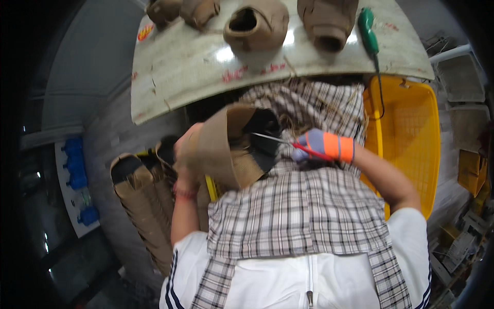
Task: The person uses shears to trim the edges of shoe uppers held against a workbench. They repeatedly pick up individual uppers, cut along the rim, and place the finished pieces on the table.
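My left hand [185,138] grips the left side of a brown, open-ended fabric piece [210,150] with a dark lining, which looks like a boot upper. It is held over my lap, its opening facing right; the piece hides most of my left fingers. My right hand [321,145], in a grey-blue and orange glove, is closed around the red handles of scissors [315,151]. The metal blades point left into the opening of the piece. Whether they touch the fabric I cannot tell.
A pale worktable [190,72] ahead bears several brown shaped pieces [267,26] and a green corded hand tool [367,31]. On the right stands a yellow plastic crate [411,149]. Stacked brown pieces with dark linings [141,198] lie at my left. A checked apron [293,216] covers my lap.
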Tool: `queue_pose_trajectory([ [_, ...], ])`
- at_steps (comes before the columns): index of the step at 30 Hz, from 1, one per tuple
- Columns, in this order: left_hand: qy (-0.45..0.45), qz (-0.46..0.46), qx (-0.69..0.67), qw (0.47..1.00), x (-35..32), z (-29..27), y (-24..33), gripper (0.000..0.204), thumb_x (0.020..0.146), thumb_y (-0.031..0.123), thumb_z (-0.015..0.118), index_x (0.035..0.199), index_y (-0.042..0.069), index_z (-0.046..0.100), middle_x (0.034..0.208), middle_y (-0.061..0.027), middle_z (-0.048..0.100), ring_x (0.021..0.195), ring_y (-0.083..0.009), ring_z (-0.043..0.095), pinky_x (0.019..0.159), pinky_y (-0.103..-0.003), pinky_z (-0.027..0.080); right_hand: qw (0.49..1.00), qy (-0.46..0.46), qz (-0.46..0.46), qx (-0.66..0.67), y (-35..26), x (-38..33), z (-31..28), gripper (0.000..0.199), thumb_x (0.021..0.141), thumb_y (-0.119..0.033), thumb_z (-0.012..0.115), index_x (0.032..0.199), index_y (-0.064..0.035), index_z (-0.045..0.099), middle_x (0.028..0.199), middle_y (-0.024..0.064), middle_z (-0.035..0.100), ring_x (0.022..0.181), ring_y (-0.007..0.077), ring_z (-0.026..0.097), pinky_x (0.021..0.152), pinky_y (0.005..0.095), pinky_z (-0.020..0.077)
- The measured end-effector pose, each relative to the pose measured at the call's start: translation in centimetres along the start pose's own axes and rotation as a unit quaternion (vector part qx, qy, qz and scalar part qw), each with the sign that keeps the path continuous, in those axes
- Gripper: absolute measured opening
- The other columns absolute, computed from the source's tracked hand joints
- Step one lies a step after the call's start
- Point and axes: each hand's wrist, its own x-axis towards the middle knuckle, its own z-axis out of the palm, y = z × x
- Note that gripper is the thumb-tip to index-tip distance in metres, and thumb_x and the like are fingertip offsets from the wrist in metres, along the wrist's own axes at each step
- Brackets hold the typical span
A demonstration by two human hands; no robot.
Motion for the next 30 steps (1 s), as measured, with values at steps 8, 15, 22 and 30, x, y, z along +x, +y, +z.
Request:
queue_pose_trajectory([
  [8,-0.023,0.445,0.700,0.557,5.4,-0.3,19.5,0.026,0.085,0.003,0.055,0.106,0.002,0.070,0.106,-0.0133,0.070,0.098,-0.0279,0.068,0.097,-0.043,0.049,0.982,0.173,-0.077,-0.001,2.7,-3.6,2.0,0.034,0.098,-0.028,0.051,0.090,-0.0002,0.069,0.081,0.0096,0.071,0.072,0.0169,0.064,0.067,0.0279,0.0498],
  [15,-0.125,0.597,0.643,0.463,20.2,4.5,19.7,0.028,0.080,0.006,0.059,0.107,0.005,0.067,0.112,-0.0103,0.068,0.106,-0.0248,0.065,0.102,-0.041,0.046,0.970,0.197,0.009,0.142,3.1,-3.6,2.6,0.035,0.099,-0.028,0.052,0.099,0.0037,0.068,0.086,0.0093,0.072,0.075,0.0134,0.062,0.070,0.0260,0.0498],
  [22,-0.314,0.510,0.638,0.483,31.2,10.2,10.9,0.021,0.086,0.010,0.054,0.106,0.011,0.062,0.111,-0.0069,0.064,0.107,-0.0250,0.061,0.090,-0.036,0.051,0.974,0.159,0.025,0.160,2.6,-3.4,2.6,0.046,0.096,-0.045,0.054,0.097,-0.0005,0.067,0.083,0.0072,0.064,0.071,0.0140,0.057,0.065,0.0269,0.0469],
  [30,-0.368,0.279,0.357,0.812,32.9,9.8,10.9,0.055,0.082,-0.007,0.045,0.130,0.013,0.059,0.123,-0.0079,0.065,0.117,-0.0250,0.059,0.102,-0.035,0.045,0.968,0.156,0.082,0.180,3.2,-3.4,2.6,0.071,0.091,-0.069,0.043,0.103,-0.0031,0.068,0.084,0.0112,0.061,0.075,0.0236,0.060,0.069,0.0328,0.0483],
])
